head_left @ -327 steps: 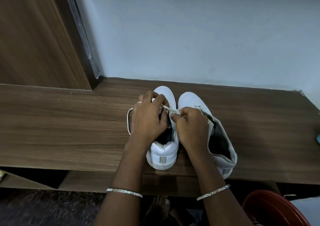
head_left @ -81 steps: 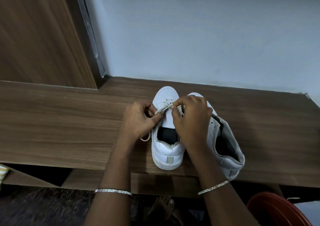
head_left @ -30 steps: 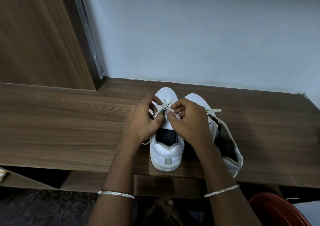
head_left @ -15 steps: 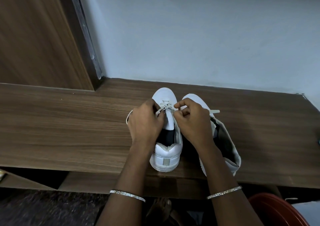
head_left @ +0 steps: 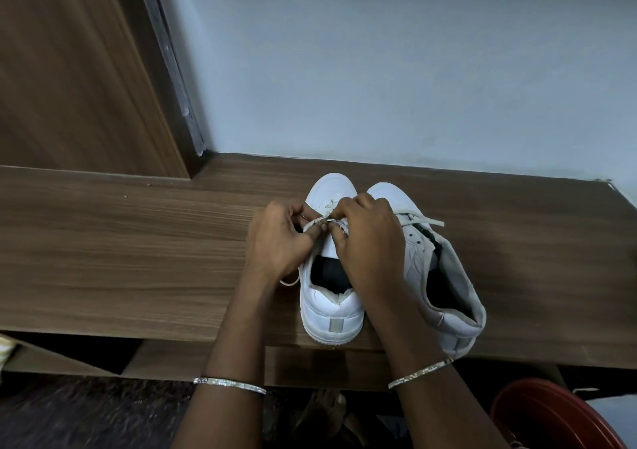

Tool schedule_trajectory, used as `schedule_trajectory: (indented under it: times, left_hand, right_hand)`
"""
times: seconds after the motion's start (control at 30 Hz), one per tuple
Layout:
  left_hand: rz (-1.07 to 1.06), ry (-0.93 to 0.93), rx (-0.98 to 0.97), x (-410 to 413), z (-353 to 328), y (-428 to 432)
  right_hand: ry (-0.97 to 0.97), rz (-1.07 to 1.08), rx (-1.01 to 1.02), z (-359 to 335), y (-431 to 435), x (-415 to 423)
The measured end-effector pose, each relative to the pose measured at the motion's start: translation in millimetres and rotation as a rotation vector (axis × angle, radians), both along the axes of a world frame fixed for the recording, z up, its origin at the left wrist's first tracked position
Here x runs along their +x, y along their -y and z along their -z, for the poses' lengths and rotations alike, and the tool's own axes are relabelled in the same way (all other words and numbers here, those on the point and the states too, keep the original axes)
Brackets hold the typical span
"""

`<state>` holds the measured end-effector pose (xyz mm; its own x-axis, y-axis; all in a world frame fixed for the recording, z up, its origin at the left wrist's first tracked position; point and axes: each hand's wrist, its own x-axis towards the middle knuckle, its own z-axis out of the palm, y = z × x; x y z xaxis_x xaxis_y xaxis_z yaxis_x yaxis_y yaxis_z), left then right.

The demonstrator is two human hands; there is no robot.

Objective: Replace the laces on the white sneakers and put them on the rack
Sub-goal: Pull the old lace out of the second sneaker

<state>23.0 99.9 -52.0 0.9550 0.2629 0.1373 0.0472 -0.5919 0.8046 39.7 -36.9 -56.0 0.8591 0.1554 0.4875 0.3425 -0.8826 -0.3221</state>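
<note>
**Both hands pinch the lace above the upright sneaker**

The left hand (head_left: 279,242) and right hand (head_left: 370,242) meet fingertip to fingertip. Each grip is narrow and pinches the white lace (head_left: 320,220), which runs short and taut between them. Directly beneath the two grips stands the upright sneaker (head_left: 331,314), toe toward the wall and heel at the near edge of the worktop (head_left: 120,248). Its dark opening shows just behind the grips. A loop of lace lies on the worktop under the left wrist. Just right of the right hand's grip the second sneaker (head_left: 448,297) leans outward, with a loose lace end (head_left: 427,222) across its eyelets. A bangle (head_left: 229,384) circles each wrist. Well below and right of the grips sits a red tub (head_left: 544,417).
</note>
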Motion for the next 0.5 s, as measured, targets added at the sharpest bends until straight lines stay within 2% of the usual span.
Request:
schedule_trajectory:
  times: [0.13,0.2,0.3,0.43,0.5]
  left_hand:
    - [-0.01,0.011,0.018,0,-1,1]
    - [-0.037,0.021,0.034,0,-2,3]
    - [-0.075,0.03,0.042,0,-2,5]
    - [-0.093,0.031,0.043,0,-2,7]
    - [-0.088,0.031,0.043,0,-2,6]
  right_hand:
    - [0.051,0.01,-0.012,1,1,0]
    - [0.048,0.02,0.052,1,1,0]
    - [-0.037,0.054,0.328,1,2,-1]
    - [-0.308,0.155,0.8,-6,11,7]
    - [-0.35,0.159,0.865,-8,17,8]
